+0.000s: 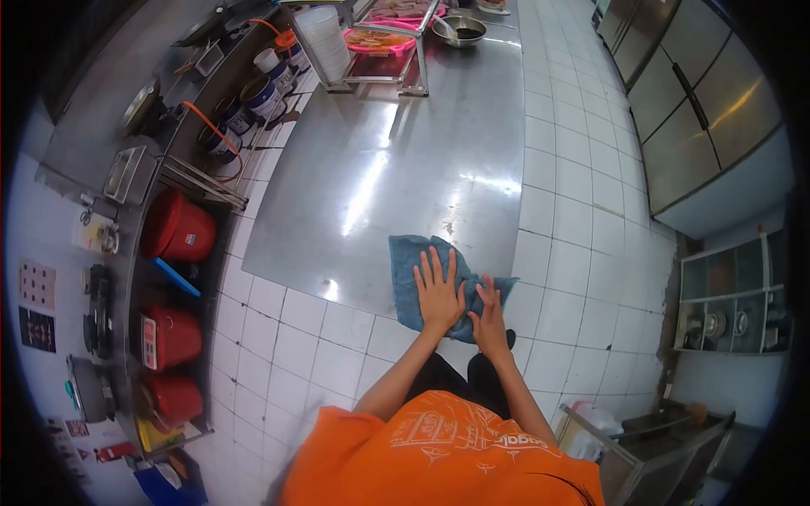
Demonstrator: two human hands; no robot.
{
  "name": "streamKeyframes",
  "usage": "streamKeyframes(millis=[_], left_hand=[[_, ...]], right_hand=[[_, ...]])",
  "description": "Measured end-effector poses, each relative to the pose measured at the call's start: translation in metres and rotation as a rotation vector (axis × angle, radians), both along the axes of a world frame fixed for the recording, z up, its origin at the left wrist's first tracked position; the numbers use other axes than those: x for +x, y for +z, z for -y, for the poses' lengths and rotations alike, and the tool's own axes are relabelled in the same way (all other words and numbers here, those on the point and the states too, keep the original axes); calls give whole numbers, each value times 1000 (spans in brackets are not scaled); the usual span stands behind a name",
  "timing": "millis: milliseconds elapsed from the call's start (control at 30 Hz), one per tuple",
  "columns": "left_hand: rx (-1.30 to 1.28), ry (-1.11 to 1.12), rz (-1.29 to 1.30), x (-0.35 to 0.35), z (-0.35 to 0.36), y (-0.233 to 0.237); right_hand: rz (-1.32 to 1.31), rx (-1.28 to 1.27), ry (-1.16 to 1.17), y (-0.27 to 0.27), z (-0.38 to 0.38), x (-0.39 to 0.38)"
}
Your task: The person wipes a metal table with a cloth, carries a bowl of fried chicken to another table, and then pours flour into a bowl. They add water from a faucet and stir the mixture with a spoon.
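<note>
A blue-grey cloth (407, 274) lies over the near right corner of the steel table (321, 202), part of it hanging past the near edge. My left hand (439, 293) rests flat on the cloth with its fingers spread. Just to the right, my right hand (487, 314) touches the cloth's right part, its fingers raised and somewhat apart. Neither hand is wrapped round anything. The two hands are close together near the table's edge.
At the table's far end stand a metal rack (413, 63), a pink basket of food (380, 40) and a steel bowl (460, 32). Red buckets (179, 228) sit under the left counter. Steel cabinets (692, 101) stand right, across the tiled floor (582, 253).
</note>
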State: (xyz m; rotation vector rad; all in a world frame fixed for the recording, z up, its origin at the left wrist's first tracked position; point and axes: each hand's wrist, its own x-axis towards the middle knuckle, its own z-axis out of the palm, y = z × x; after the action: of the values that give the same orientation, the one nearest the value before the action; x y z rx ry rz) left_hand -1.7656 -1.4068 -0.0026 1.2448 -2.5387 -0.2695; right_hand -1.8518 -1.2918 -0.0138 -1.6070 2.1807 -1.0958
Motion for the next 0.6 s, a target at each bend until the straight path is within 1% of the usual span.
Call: streamKeyframes(millis=[67,100,133,167,200,233,300,333,367,433,467,500,533,567,600], left_hand=[[19,0,-41,-20,-21,-5],[40,-11,-77,-30,-29,-7],[32,9,-83,-44,-38,-11],[302,115,-334,-60,-47,-14],[570,216,-585,-71,-55,-16],[559,230,-585,-80,-60,-12],[870,267,-1331,-102,-63,1],[1012,285,-1447,-103,-61,1],[1000,292,-1454,-103,-62,2],[1013,328,-1607,-96,-65,22],[912,405,-1579,-89,-66,34],[810,476,-1547,-81,-65,48],[766,661,-1552,-69,-58,49],[722,845,-1548,-54,-50,45],[582,859,-1565,-36,-40,34]], right_hand=[[268,-146,165,-5,-8,-19],[262,-148,185,-10,-12,-30],[384,-178,125,-16,-13,-40],[511,-207,64,-21,-15,-48],[678,-249,94,-1,-9,-54],[684,-250,111,16,-5,-62],[776,-272,163,44,0,-81],[738,-283,229,53,4,-91],[740,-282,242,61,9,-96],[913,-253,327,82,17,-97],[917,-256,336,92,19,-97],[886,-225,452,101,21,-97],[854,-194,563,109,19,-99],[858,-199,564,119,14,-102],[806,-257,590,129,6,-106]])
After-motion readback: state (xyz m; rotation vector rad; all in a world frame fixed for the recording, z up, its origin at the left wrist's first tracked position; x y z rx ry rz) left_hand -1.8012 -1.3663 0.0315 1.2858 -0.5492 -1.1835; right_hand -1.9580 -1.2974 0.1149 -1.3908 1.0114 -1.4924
